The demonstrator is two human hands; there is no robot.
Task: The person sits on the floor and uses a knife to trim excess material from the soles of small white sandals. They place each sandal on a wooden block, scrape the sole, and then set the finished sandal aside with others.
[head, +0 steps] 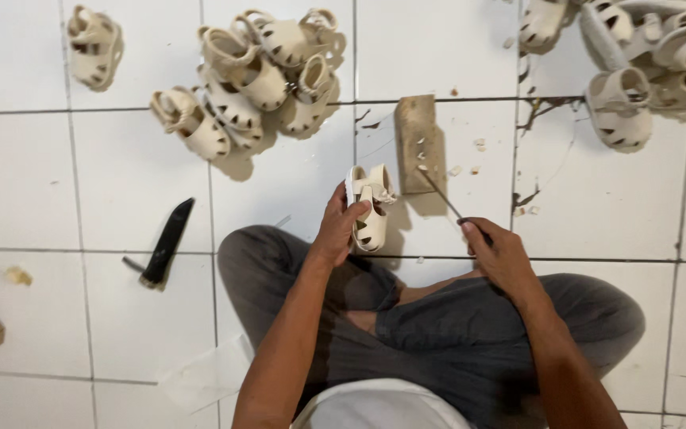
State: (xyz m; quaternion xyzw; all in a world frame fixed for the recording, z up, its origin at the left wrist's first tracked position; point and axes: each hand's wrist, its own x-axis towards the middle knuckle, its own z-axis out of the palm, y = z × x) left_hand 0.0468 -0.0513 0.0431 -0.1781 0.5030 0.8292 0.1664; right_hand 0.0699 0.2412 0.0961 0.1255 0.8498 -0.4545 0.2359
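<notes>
Sandal in hand: a small cream-coloured child's sandal with cut-out sides and a strap, held upright above the white tiled floor in front of the seated person's crossed legs. The left hand provides the grip, clenched around the sandal's side, thumb across the upper and fingers behind.

The right hand is closed on the handle end of a thin, dark metal rod-like tool. The tool's shaft slants up and away from that hand, toward the sandal. Its tip lies over a worn rectangular wooden block resting on the floor just beyond the sandal.

Further beyond the left grip lies a heap of matching cream sandals. A second heap lies beyond the right hand, at the frame corner. Outboard of the left grip, well apart, a dark knife-like blade rests on the tiles.

Hazards, as judged:
- The tool tip is close to the left fingers; a slip could prick them.
- The one-sided grip could let the sandal twist under tool pressure.
- Small scraps on the tiles could foul the block.

Limits of view:
- The tool's handle is covered by the right hand.
- The tool's tip shape cannot be made out.
- The second heap is cut off by the frame edge.
- The sandal's sole is not visible.
</notes>
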